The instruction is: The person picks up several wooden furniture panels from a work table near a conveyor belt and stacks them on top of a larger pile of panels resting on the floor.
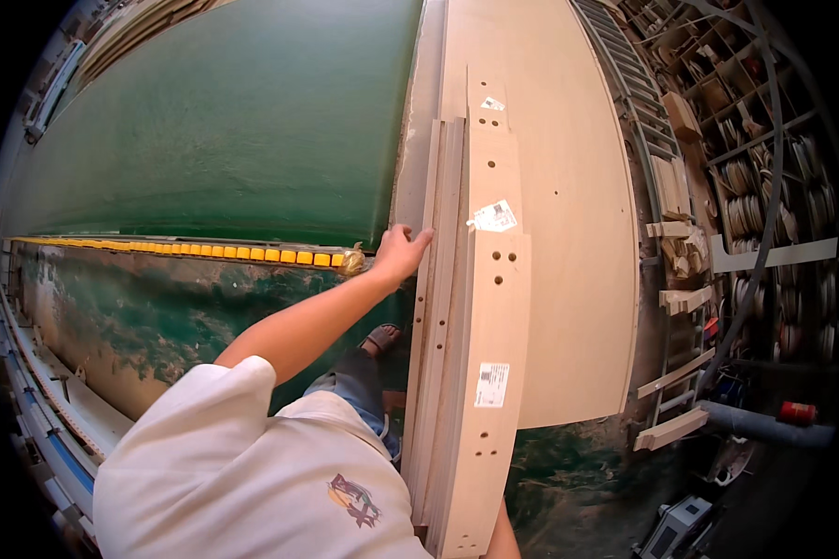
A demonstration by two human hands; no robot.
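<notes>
A stack of long narrow wooden panels (480,317) with drilled holes and white stickers runs from the bottom edge up the middle of the view. My left hand (399,253) reaches out from the lower left. It grips the stack's left edge about halfway along, with the fingers curled over the top board. Only a bit of my right forearm (503,538) shows, under the stack's near end, and the right hand itself is hidden. My white shirt (242,475) fills the lower left, and a sandalled foot (380,339) shows beside the stack.
A wide plywood sheet (569,186) lies under and to the right of the stack. Green floor (233,112) with a yellow strip (205,251) spreads to the left. A roller track (639,88), wood offcuts (680,298) and shelves of coiled banding (755,196) stand on the right.
</notes>
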